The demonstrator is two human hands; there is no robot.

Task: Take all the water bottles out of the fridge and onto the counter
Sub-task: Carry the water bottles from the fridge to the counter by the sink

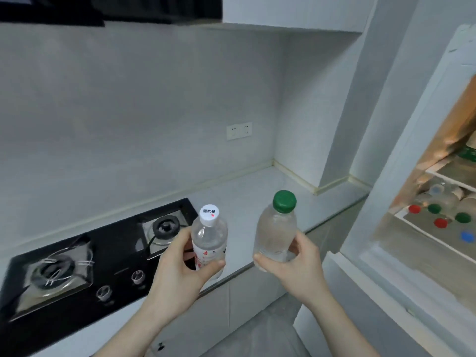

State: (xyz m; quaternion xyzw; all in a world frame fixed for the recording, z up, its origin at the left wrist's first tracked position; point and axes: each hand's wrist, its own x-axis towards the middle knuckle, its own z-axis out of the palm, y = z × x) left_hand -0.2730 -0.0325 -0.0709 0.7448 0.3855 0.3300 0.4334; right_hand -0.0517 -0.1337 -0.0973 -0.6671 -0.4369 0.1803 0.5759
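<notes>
A person's left hand (177, 269) grips a white-capped water bottle (210, 238) while the right hand (296, 264) grasps a green-capped bottle (278, 228), both held upright above the counter (257, 191) beside a gas stove (85, 258). At right, the open fridge (412, 228) holds more capped bottles (438, 215) on its shelf.

A black gas hob (85, 266) sits at eight o'clock. A white double socket (239, 131) is on the wall at twelve.
</notes>
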